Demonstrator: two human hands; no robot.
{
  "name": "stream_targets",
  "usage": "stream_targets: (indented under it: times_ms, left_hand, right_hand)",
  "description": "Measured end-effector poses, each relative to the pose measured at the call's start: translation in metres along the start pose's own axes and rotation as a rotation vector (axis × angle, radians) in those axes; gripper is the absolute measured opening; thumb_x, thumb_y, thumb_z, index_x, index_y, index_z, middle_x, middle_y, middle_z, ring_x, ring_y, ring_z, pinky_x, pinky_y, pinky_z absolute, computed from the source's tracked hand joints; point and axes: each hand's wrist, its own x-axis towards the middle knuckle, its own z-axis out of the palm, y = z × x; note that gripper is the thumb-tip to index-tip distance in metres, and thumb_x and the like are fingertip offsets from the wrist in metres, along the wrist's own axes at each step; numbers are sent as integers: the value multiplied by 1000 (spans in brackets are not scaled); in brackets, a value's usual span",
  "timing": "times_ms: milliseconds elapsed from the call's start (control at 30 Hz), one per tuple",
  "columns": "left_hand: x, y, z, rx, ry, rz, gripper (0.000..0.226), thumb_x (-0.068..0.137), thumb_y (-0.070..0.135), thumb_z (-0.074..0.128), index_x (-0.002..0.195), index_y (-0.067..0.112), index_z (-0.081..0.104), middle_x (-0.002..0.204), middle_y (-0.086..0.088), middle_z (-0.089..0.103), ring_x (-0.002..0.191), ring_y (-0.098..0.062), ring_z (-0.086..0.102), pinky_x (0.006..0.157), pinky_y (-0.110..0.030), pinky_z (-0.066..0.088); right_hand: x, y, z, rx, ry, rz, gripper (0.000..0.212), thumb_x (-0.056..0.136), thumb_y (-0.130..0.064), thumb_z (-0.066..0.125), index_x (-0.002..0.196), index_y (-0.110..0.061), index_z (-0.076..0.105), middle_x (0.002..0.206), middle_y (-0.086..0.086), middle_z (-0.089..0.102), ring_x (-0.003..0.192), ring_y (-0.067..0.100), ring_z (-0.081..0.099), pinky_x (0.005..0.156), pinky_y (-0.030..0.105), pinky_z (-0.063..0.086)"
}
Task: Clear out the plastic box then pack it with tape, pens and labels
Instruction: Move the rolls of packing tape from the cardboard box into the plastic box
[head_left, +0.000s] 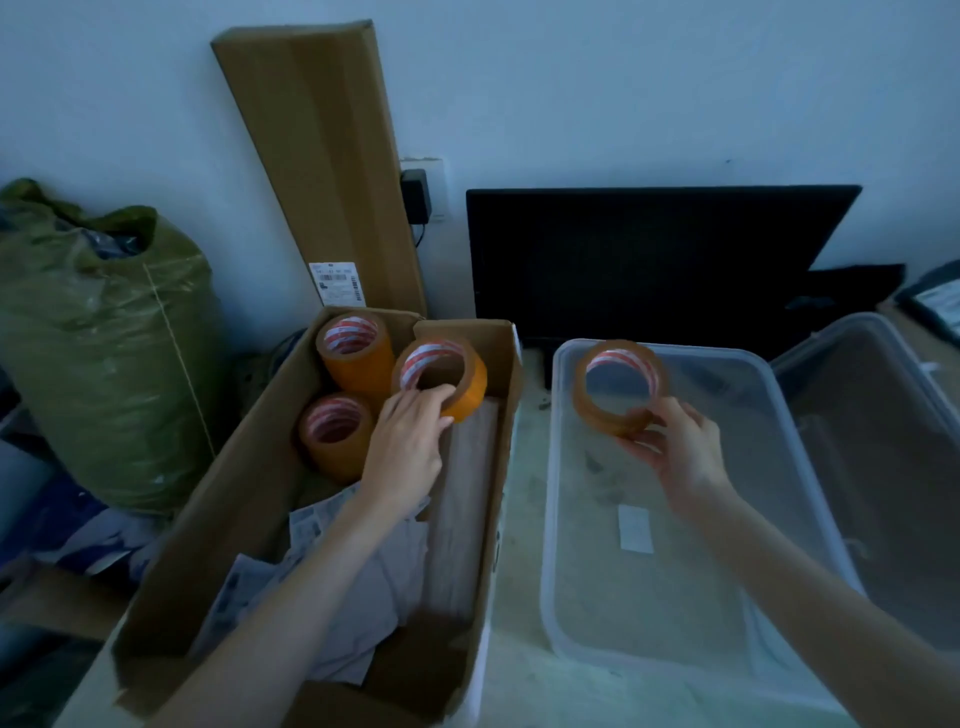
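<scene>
Right hand (670, 447) pinches 1 tape roll (619, 387) above plastic box (571, 519), probably for packing; left hand (410, 441) grips tilted roll (441, 376) inside cardboard box (249, 493).

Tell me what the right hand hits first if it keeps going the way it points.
Probably the far wall of the plastic box, since the right hand holds its tape roll over that end; depth is uncertain.
</scene>
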Motion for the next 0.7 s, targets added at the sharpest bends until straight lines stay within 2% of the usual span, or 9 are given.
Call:
stream_targets:
  times_ms: [133,233,300,400,500,567,600,667,700]
  left_hand:
    - [13,27,8,-46,55,83,36,77,-11,67,110,0,60,100,-17,67,102,-23,49,94,-33,35]
    - [18,42,13,-60,70,83,39,73,-14,69,109,-1,62,101,-17,68,105,-20,44,97,-35,42]
    - [21,46,16,-75,59,67,40,73,-14,70,110,-1,61,101,-16,68,106,-19,46,96,-38,45]
    - [22,46,20,-66,17,15,40,76,-10,70,113,2,60,105,-14,67,106,-29,59,92,-47,49]
    - [23,44,23,-57,-17,-9,42,77,-8,70,116,2,59,107,-14,67,107,-33,60,92,-50,50]
    - [23,43,25,-48,-24,6,42,76,-9,70,115,2,59,106,-15,66,105,-34,60,91,-49,50]
    - [23,44,26,-42,-22,17,42,76,-10,70,115,1,59,105,-15,67,104,-33,60,91,-48,49]
    - [24,48,29,-35,-19,39,40,75,-10,71,112,0,61,103,-15,67,104,-31,59,91,-46,48]
    - [24,50,31,-36,-14,60,39,75,-10,71,111,1,61,101,-15,68,104,-28,57,91,-44,48]
  right_hand:
    - [42,23,-10,-68,56,113,9,90,-6,54,95,-1,58,77,14,59,70,27,62,64,40,58]
    - [72,51,-14,-212,77,200,17,90,-6,57,104,4,61,84,19,61,67,28,61,49,36,58]
    - [87,70,-13,-318,72,231,22,90,-6,56,107,7,61,90,21,61,65,26,59,39,31,55]
    - [98,94,-10,-436,55,231,23,94,-5,47,110,7,59,91,18,57,65,23,55,33,22,47]
    - [102,108,-13,-537,64,178,22,94,-3,42,107,1,60,90,15,57,79,27,55,40,22,49]
    - [104,113,-17,-621,60,83,20,92,0,46,103,8,60,91,16,60,83,24,53,58,28,52]
    - [104,114,-20,-655,52,30,21,91,2,48,103,13,61,90,17,61,83,21,51,63,23,48]
    - [104,111,-25,-703,16,-49,18,89,9,51,100,16,63,92,18,63,85,19,51,58,9,39]
    - [102,106,-27,-722,-5,-73,19,88,11,50,101,14,64,96,17,64,89,21,54,59,9,40]
